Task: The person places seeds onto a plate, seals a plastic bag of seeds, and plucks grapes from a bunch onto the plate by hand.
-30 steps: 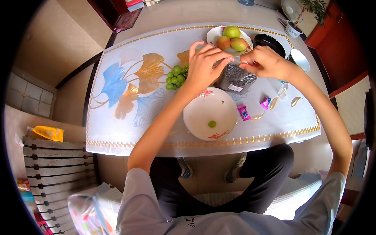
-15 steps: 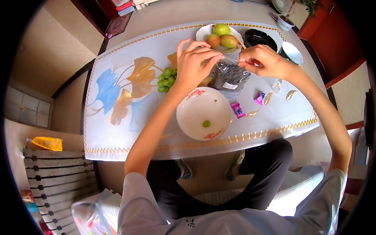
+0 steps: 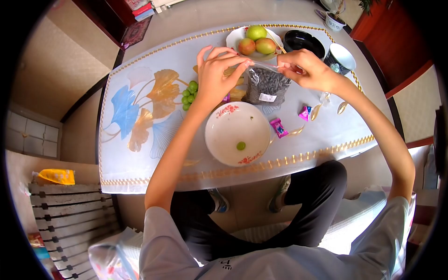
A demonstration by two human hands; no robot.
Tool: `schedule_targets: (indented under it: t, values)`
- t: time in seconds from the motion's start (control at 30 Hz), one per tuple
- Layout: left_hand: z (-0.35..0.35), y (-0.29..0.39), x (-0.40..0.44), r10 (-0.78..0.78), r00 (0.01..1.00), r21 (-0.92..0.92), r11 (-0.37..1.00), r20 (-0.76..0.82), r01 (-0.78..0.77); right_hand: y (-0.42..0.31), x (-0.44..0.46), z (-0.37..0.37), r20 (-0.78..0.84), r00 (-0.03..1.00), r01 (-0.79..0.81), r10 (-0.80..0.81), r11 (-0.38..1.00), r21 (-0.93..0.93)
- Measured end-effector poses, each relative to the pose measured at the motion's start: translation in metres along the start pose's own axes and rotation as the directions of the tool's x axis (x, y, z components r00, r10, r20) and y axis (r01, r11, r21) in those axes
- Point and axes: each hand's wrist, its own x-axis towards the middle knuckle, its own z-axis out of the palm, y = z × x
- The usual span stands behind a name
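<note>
A clear plastic bag (image 3: 267, 85) of dark seeds, which look like sunflower seeds, stands behind the bowl with a white label low on its front. My left hand (image 3: 219, 70) pinches the left end of its top edge between thumb and finger, the other fingers raised. At the right end, my right hand (image 3: 308, 70) grips the same edge with curled fingers. The white bowl (image 3: 221, 140) with red flowers holds one green grape (image 3: 241, 146) and a tiny dark bit. Green grapes (image 3: 189, 95) lie left of my left hand, partly hidden by it.
Behind my hands are a plate (image 3: 235, 37) of several fruits, a black round dish (image 3: 303, 43) and a cup (image 3: 339, 58). Two pink-wrapped candies (image 3: 279, 127) lie right of the bowl. The tablecloth's gold-trimmed front edge (image 3: 298, 160) is just above my knees.
The view has shifted slightly, so the table things appear a little further left. The bag faces me more upright, its top edge stretched between my hands. Both hands keep their hold.
</note>
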Motion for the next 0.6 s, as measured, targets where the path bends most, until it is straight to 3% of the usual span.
schedule_targets:
  t: [0.2,0.4,0.5,0.6]
  values:
    - [0.001,0.0,0.002,0.005,1.0,0.0,1.0,-0.009,-0.005,0.004,-0.001,0.004,-0.113,0.988,0.103,-0.102,0.995,-0.001]
    - [0.0,-0.001,0.002,-0.006,1.0,-0.02,1.0,0.01,0.007,0.002,-0.008,-0.003,-0.046,0.986,-0.157,0.159,0.986,0.059]
    - [0.002,0.0,0.003,0.004,1.0,-0.033,0.999,0.004,-0.004,0.008,-0.005,-0.001,0.007,0.998,-0.065,0.065,0.998,0.006]
    - [0.001,-0.002,0.001,-0.059,0.998,-0.051,0.997,0.018,0.06,0.01,0.001,0.008,-0.174,0.962,0.175,-0.209,0.965,-0.195]
